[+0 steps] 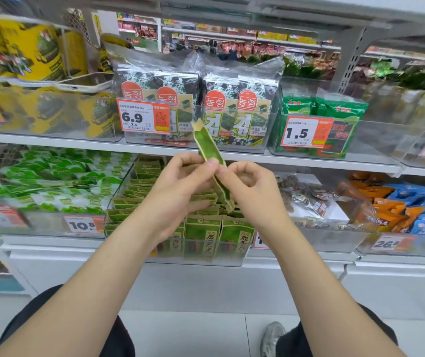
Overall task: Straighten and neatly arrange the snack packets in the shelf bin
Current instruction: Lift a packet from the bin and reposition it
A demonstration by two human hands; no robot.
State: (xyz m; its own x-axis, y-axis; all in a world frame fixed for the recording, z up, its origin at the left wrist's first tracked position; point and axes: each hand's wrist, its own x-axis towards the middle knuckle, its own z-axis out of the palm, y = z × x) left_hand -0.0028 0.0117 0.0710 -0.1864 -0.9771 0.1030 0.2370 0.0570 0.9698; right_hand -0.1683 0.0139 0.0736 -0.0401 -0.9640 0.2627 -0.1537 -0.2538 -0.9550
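A slim green and tan snack packet stands edge-on in the air above a clear shelf bin. My left hand pinches its middle from the left with thumb and fingers. My right hand pinches it from the right, fingers curled round it. The packet tilts, its top leaning left toward the upper shelf. Inside the bin stand several matching green packets, upright in the front row and leaning or stacked flat further back on the left.
A bin of green and white packets stands to the left, bins of brown, orange and blue snacks to the right. The shelf above holds seaweed packs behind price tags. My knees and a shoe show below.
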